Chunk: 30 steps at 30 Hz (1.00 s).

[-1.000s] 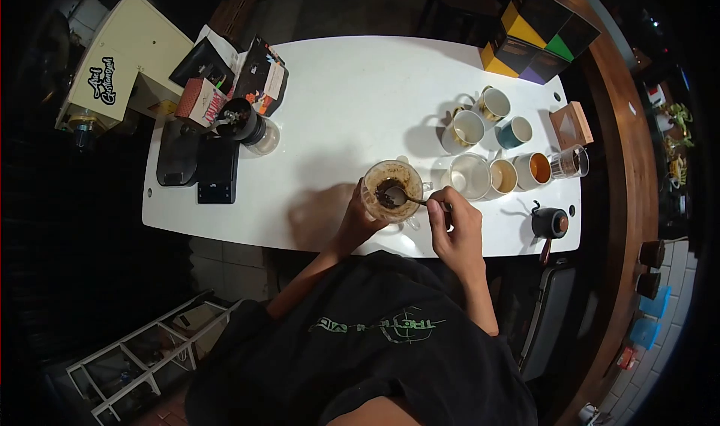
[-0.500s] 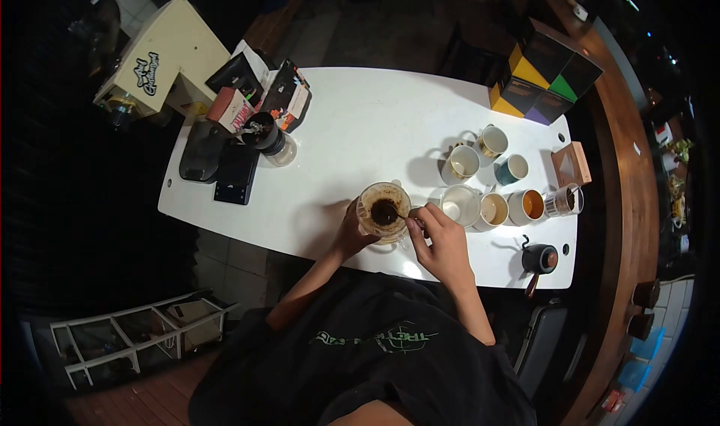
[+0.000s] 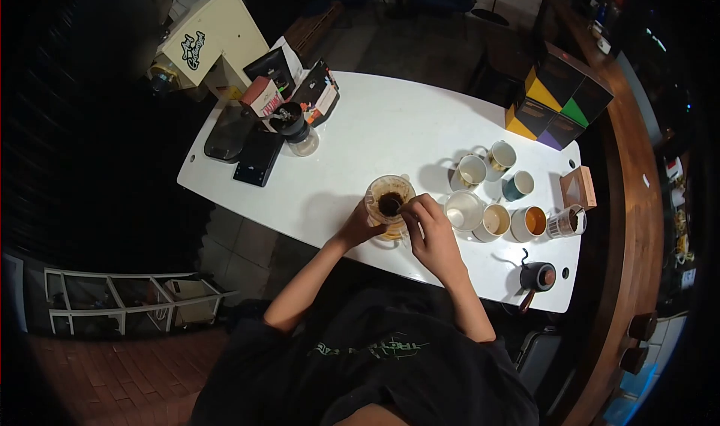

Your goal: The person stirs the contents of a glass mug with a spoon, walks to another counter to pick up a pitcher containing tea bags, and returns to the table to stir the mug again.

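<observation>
My left hand [image 3: 358,228] is closed around the side of a coffee dripper [image 3: 372,193], which sits on a glass server [image 3: 392,235] near the table's front edge. Inside the dripper's stained paper filter lie dark wet coffee grounds [image 3: 390,203]. Over the dripper's right rim, my right hand [image 3: 435,240] pinches a thin spoon [image 3: 401,208] that reaches into the grounds. The fingers cover most of its handle. A clear glass pitcher [image 3: 463,211] stands just right of that hand, beside a cream cup [image 3: 493,222].
Several cups, including one with amber liquid [image 3: 535,221], stand at the right. Nearby are a black gooseneck kettle [image 3: 537,276], a glass of grounds [image 3: 565,222] and coloured boxes [image 3: 558,100]. At the left are a hand grinder [image 3: 301,135], a black scale [image 3: 258,158] and a cream machine [image 3: 214,40].
The camera view has turned, so the table appears tilted. My right hand has shifted slightly up against the dripper's rim, still with the spoon. My left hand keeps its hold on the dripper.
</observation>
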### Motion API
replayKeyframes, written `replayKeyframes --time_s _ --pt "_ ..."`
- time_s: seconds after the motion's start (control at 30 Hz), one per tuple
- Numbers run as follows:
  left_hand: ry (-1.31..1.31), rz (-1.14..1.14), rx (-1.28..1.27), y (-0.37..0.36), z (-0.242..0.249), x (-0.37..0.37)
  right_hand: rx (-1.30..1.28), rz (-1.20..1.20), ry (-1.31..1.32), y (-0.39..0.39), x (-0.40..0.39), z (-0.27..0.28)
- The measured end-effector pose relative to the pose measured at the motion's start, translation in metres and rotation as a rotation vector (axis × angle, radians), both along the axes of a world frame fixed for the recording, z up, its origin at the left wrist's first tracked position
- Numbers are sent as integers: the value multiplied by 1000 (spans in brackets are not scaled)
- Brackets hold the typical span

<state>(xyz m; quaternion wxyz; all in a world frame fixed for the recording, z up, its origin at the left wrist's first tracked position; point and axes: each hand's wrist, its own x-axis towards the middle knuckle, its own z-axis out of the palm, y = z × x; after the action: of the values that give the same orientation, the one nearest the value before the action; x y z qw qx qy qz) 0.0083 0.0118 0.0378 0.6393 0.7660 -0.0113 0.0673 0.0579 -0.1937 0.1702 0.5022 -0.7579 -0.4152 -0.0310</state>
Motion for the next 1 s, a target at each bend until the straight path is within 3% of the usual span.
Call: replayKeyframes --time_s 0.27,0.33,0.4,0.53,0.6,0.9,1.0 --pt "-120 -51 -49 1 -4 6 -53 -77 -52 9 -2 9" --pt "-38 -84 -14 8 -13 6 -59 -89 -48 13 -6 11" --pt "-55 20 211 8 -17 6 -86 -153 36 19 -7 13" --pt "-22 8 288 10 -4 8 -94 -208 72 27 -11 14" --pt "76 -126 251 19 -5 13 -87 -229 72 31 -13 20" --pt "21 -129 280 18 12 12 -117 -168 79 21 -4 30" --pt "5 -103 171 11 10 15 -147 -109 58 20 8 30"
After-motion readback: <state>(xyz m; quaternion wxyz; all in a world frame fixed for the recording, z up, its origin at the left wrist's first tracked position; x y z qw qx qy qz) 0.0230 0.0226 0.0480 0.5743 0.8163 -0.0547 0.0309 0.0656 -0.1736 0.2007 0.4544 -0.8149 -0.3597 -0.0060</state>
